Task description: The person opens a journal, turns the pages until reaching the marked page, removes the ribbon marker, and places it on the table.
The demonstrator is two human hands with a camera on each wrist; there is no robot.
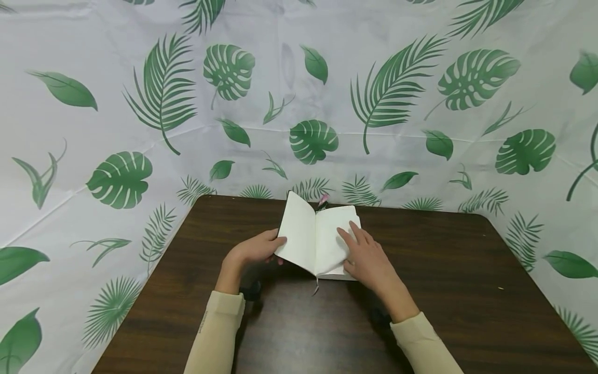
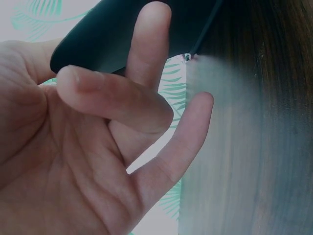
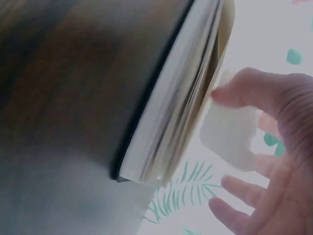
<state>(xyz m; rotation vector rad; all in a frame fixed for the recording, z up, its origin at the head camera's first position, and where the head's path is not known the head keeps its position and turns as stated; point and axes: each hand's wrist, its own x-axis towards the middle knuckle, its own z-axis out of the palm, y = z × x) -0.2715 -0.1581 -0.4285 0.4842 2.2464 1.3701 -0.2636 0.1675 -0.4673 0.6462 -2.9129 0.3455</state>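
Observation:
A notebook [image 1: 299,228] with blank white pages and a dark cover lies open, its left half tilted up. At its left edge my left hand [image 1: 254,248] grips the cover, thumb over the page and fingers behind. In the left wrist view the dark cover [image 2: 102,36] shows beyond the spread, bent fingers of that hand. My right hand [image 1: 371,257] is on the right half, fingertips over the page and thumb at its edge. The right wrist view shows a loose page [image 3: 227,132] between thumb and fingers, beside the thick page block [image 3: 166,117].
A thin ribbon [image 1: 316,286] hangs from the bottom of the spine. Behind the notebook's top edge is a small pink-tipped object [image 1: 324,199]. The dark wooden table [image 1: 434,249] meets a white leaf-print cloth [image 1: 280,93] at the back and sides.

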